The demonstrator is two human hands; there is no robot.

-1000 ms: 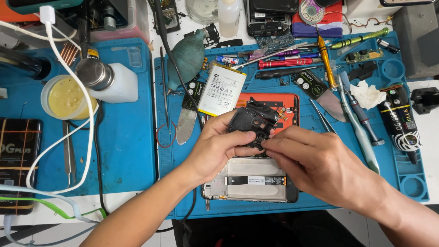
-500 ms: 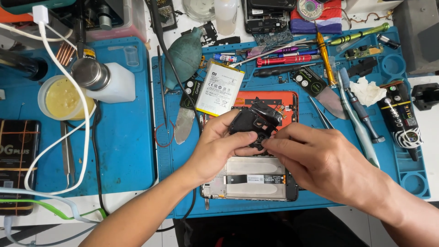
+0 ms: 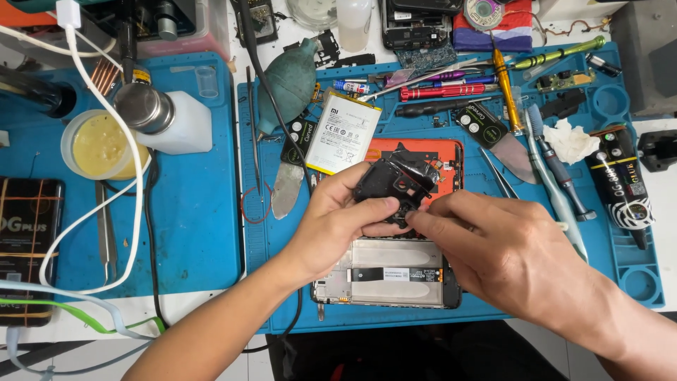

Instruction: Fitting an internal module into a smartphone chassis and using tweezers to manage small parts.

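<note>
My left hand (image 3: 338,219) and my right hand (image 3: 493,247) together hold a small black plastic cover piece (image 3: 392,185) above the middle of the blue mat. The left thumb and fingers pinch its lower left edge; the right fingertips touch its lower right corner. Directly below the hands lies an opened phone frame (image 3: 384,274) with a thin flex strip across it. Behind the black piece lies an orange-red phone back cover (image 3: 444,159). A white phone battery (image 3: 343,132) rests to the upper left of it.
Blue work mat (image 3: 197,233) holds screwdrivers (image 3: 441,92), tweezers (image 3: 497,176), a metal spudger (image 3: 285,187), a green air blower (image 3: 289,81), a black glue tube (image 3: 624,187), a crumpled tissue (image 3: 570,141). At left: yellow paste jar (image 3: 99,144), white bottle (image 3: 173,123), white cable (image 3: 137,190), dark phone (image 3: 25,240).
The hands have shifted slightly and turned the black piece a little between the fingers; it stays over the orange-red cover. Nothing else on the mat has moved.
</note>
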